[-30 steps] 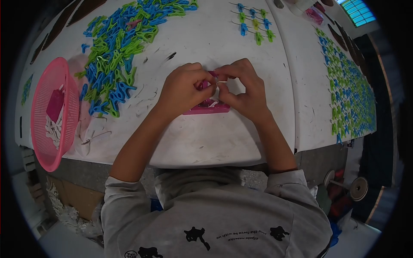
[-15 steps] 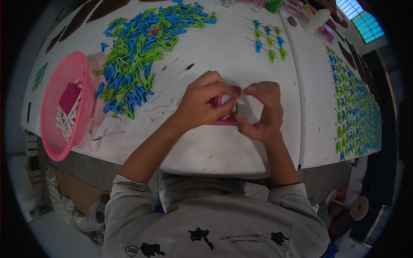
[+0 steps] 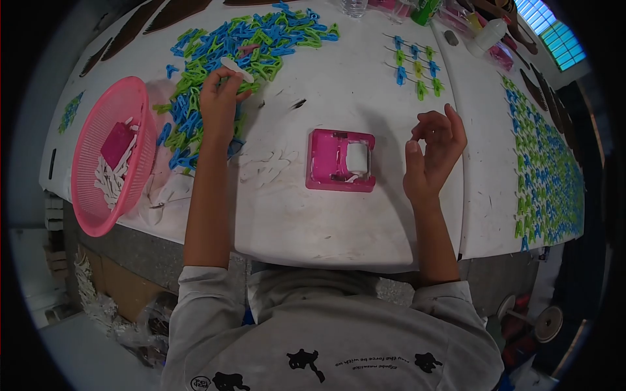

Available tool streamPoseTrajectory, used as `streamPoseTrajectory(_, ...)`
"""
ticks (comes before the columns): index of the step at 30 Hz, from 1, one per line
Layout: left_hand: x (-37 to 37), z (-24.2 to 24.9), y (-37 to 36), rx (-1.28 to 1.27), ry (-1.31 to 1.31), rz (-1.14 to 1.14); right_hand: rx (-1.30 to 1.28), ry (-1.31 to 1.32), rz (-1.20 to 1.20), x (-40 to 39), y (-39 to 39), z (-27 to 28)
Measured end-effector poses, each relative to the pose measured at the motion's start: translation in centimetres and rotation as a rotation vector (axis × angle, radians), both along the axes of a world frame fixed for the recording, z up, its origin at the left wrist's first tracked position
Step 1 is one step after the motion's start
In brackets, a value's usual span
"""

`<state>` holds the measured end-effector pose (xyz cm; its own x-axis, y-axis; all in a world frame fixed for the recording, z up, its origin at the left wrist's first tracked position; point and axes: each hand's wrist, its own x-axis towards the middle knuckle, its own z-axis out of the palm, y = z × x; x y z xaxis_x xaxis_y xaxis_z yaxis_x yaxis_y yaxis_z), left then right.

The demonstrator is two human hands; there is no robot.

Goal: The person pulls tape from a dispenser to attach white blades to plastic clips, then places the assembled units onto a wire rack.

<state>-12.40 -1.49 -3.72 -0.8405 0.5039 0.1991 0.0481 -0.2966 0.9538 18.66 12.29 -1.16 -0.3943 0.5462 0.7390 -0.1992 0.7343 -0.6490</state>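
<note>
My left hand (image 3: 220, 94) is raised over the edge of a heap of blue and green plastic clothespins (image 3: 195, 98), pinching a flat white strip (image 3: 236, 69) between thumb and fingers. Mid-table sits a small pink box (image 3: 326, 159) with a white roller (image 3: 357, 158) in its right part; neither hand touches it. My right hand (image 3: 433, 156) hovers to the right of that box, fingers loosely curved and apart, with nothing visible in them.
A pink basket (image 3: 149, 156) at the left edge holds white strips (image 3: 109, 186) and a dark pink block (image 3: 117, 144). Clothespins on wires (image 3: 417, 65) lie at the back right, and a dense clothespin array (image 3: 544, 169) covers the right table. Bottles (image 3: 488, 38) stand behind.
My left hand has moved from the pink box up and left to the clothespin heap, with the white strip in it. My right hand has drawn away to the right, uncovering the box.
</note>
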Motion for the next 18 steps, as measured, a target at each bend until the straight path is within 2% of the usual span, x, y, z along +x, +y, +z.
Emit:
streamPoseTrajectory(4,0.8,0.5,0.0,-0.154,0.047,0.008,-0.031,-0.019,0.004,-0.1,0.0,-0.1)
streamPoseTrajectory(18,2.2,0.8,0.4,-0.216,-0.078,-0.122,-0.063,-0.078,-0.037,-0.3,0.0,-0.2)
